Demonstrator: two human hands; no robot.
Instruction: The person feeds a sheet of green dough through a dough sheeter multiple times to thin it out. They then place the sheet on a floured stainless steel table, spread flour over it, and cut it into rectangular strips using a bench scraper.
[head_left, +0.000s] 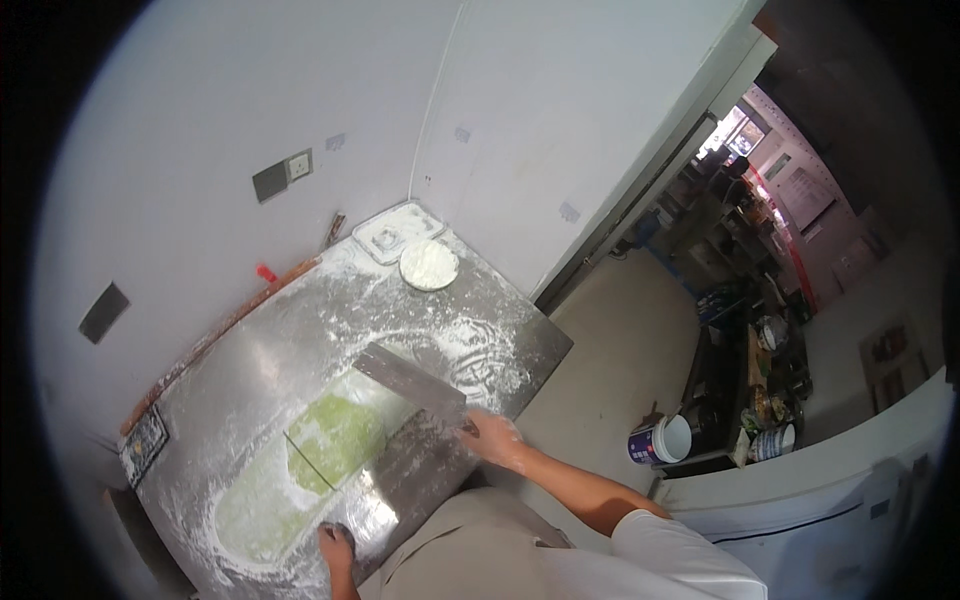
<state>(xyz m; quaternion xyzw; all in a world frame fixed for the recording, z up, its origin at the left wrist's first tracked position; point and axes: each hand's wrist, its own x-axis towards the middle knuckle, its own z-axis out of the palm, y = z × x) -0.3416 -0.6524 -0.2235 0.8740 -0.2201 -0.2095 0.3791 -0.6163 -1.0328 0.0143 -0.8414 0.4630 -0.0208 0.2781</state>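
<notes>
My right hand (491, 439) grips the handle of a broad-bladed cleaver (412, 382), its blade dusted with flour and held over the right end of the dough. The long sheet of green dough (341, 431) lies on the metal table, thick flour whitening parts of it. A straight dark line crosses the dough; left of it the dough section (259, 510) looks paler with flour. Near the table's front edge, just below that section, is my left hand (335, 546) with curled fingers. Whether it holds anything cannot be made out.
A round bowl of white flour (428, 264) and a floured tray (394, 230) stand in the far table corner. A wooden strip (225, 326) runs along the wall side. Beyond the table's right edge, a white bucket (660, 440) stands by a low shelf with food containers.
</notes>
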